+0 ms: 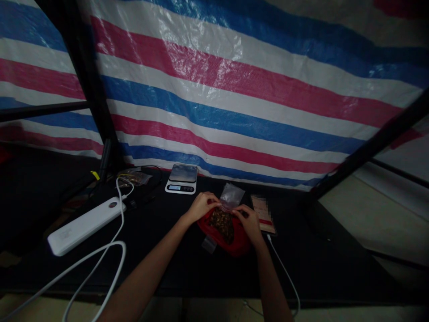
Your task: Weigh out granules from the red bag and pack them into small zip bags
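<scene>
Pointing forward, the clear bag (232,195) leans slightly right, long axis unclear.

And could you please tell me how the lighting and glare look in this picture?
Head view: dim overall, with glare on the striped sheet; the black table sinks into shadow; fine detail in the brown bits is hard to make out.

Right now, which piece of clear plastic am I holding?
The clear bag in your left hand and right hand, beyond the red bag; one piece lies left of the scale, another nearer you.
</scene>
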Demonstrator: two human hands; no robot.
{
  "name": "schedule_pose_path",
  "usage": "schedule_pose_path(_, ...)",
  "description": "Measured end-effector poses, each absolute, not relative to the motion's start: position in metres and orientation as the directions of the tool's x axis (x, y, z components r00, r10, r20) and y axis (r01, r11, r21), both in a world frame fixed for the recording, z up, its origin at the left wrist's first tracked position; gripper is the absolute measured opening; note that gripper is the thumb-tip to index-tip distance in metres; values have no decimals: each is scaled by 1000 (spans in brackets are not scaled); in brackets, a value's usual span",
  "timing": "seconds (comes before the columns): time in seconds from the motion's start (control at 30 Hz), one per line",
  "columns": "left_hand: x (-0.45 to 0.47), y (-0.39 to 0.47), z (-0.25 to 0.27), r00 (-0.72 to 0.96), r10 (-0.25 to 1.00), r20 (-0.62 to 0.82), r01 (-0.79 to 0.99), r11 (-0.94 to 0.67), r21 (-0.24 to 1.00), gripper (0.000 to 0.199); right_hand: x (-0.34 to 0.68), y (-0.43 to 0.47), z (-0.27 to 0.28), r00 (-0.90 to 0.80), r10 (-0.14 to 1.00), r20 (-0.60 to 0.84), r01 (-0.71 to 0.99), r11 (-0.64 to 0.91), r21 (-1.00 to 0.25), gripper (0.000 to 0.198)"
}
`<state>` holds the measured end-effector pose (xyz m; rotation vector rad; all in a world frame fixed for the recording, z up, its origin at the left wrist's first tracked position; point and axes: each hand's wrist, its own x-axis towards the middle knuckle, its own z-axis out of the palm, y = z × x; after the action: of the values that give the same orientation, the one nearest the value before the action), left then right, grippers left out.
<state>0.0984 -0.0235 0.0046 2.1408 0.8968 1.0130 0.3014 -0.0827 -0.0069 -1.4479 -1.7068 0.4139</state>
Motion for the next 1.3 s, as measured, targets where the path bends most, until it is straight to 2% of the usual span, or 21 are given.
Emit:
schedule_pose_path(0.47, 98, -25, 6, 467, 775, 426, 304, -593, 745, 18, 301, -82, -5, 50, 917, 397, 616, 284, -735, 19)
schedule_pose_path(0.83, 101, -23, 3, 390, 821, 416, 211, -519, 828, 17, 302, -81, -4, 81, 910, 408, 592, 285, -754, 19)
schedule_pose_path(1.3, 99, -25, 5, 438, 804, 402, 248, -538, 805, 18, 298, -84, -1, 40, 909, 415, 580, 317, -750, 21)
